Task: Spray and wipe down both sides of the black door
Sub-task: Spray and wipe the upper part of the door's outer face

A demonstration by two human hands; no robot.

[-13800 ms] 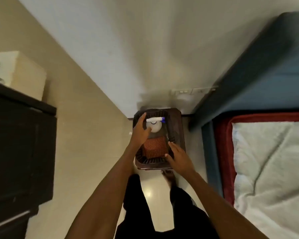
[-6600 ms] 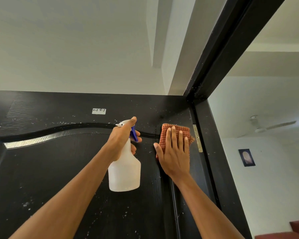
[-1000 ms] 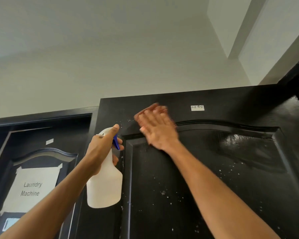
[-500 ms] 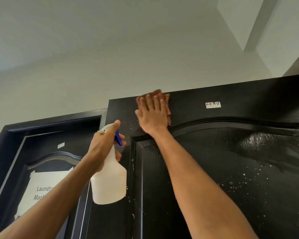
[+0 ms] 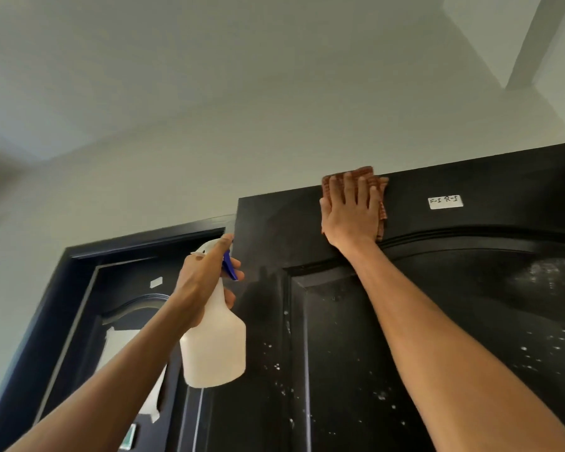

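the right hand presses a cloth flat, fingers straight and slightly spread, against the top edge of the door. left of it, the left hand grips a bottle, fingers curled round its neck.

The black door is the bearing surface, and every place here is given from it. A brown cloth lies flat against its top rail at the upper edge. A small white label sticks on the same rail, just right of the cloth. White droplets speckle its panel below.
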